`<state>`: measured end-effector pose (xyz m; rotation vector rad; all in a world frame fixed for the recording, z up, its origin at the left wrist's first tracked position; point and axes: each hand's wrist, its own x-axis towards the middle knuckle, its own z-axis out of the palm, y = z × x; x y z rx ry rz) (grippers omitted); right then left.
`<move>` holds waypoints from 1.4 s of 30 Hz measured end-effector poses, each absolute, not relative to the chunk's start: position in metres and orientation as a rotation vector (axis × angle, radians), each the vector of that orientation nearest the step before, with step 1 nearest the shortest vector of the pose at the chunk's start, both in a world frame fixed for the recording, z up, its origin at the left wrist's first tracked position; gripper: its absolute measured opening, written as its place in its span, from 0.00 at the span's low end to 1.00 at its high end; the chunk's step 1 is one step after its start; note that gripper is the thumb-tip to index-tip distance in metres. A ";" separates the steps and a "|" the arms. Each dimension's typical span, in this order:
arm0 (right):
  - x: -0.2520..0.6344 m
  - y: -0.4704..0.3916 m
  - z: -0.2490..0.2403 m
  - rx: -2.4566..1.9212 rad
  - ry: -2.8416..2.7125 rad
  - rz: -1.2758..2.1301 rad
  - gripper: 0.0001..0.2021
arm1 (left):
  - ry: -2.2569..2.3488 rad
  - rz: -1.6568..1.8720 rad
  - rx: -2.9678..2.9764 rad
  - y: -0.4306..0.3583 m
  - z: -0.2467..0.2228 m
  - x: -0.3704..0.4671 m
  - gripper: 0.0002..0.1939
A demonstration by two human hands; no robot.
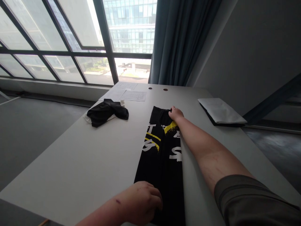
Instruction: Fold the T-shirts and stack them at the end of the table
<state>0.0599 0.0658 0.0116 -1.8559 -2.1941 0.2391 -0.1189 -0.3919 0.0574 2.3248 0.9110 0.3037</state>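
A black printed shirt [160, 163], folded into a long narrow strip, lies lengthwise on the white table. White letters and yellow streaks show on its far half. At the far right corner of the cloth, my right hand [176, 113] grips the edge between thumb and fingers. My left hand [143, 201] is on the near left part of the strip, its fingers curled down on the fabric; the fingertips are partly hidden. The near end of the shirt runs out of view at the bottom.
On the white table [94, 166], a crumpled black garment [107, 113] with a pale tag lies at the left. Paper sheets [131, 95] rest at the back left. A flat white package with a black underside [221, 110] is at the right. Windows and a blue curtain [178, 40] stand behind.
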 end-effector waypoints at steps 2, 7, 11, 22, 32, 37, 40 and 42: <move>0.065 0.059 0.010 -1.814 -2.185 0.181 0.22 | 1.032 0.321 2.273 -0.387 0.060 -0.114 0.18; 0.078 0.038 -0.010 -1.875 -2.277 0.243 0.31 | 1.664 0.155 2.048 -0.368 0.064 -0.086 0.14; 0.080 0.033 -0.023 -1.982 -2.367 0.331 0.37 | 1.735 -0.116 1.977 -0.358 0.069 -0.066 0.10; 0.043 0.051 -0.008 -2.236 -2.193 0.444 0.34 | 1.563 -0.021 1.995 -0.358 0.050 -0.073 0.10; 0.051 0.039 -0.016 -1.983 -2.045 0.035 0.24 | 1.661 0.354 1.989 -0.355 0.036 -0.083 0.06; 0.048 0.042 -0.003 -1.937 -2.098 0.026 0.14 | 1.624 0.506 2.073 -0.353 0.026 -0.083 0.05; 0.045 0.045 0.001 -1.879 -2.070 0.001 0.13 | 1.603 0.454 2.053 -0.355 0.023 -0.082 0.10; 0.044 0.046 0.000 -1.810 -2.116 0.023 0.13 | 1.546 0.412 2.033 -0.356 0.022 -0.082 0.11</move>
